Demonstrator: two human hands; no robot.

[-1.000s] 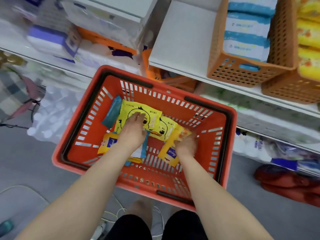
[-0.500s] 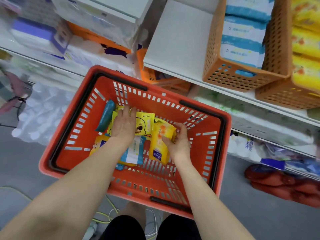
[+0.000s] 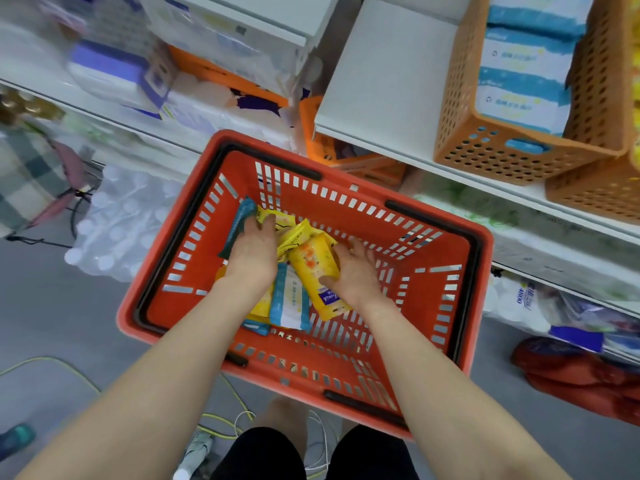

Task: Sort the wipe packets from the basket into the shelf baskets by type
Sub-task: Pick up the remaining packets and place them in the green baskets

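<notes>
Packets [image 3: 293,239] lie heaped at the bottom of the red basket [image 3: 479,258], and both hands are down among them. The right hand's fingers [image 3: 358,245] curl over the far edge of a yellow packet [image 3: 311,268] with an orange print, and the thumb presses its near face. The packet is pinched between them and stands tilted, its top leaning toward the left hand. Behind the fingers the right hand [image 3: 355,275] is turned on its side, palm facing left, and the forearm runs back to the lower right corner.

The left hand's fingers [image 3: 254,228] reach forward, close together and slightly bent, over a teal packet [image 3: 242,216] and the yellow ones beside it; whether they grip anything cannot be told. The left hand [image 3: 252,261] lies palm down on the heap, with a white packet [image 3: 289,301] edged in blue just right of its wrist. Its forearm runs back to the lower left.

On the white shelf [image 3: 381,84] at upper right stands an orange shelf basket [image 3: 512,157] holding white and blue packs [image 3: 519,98], with a second basket [image 3: 595,195] just beside it.
</notes>
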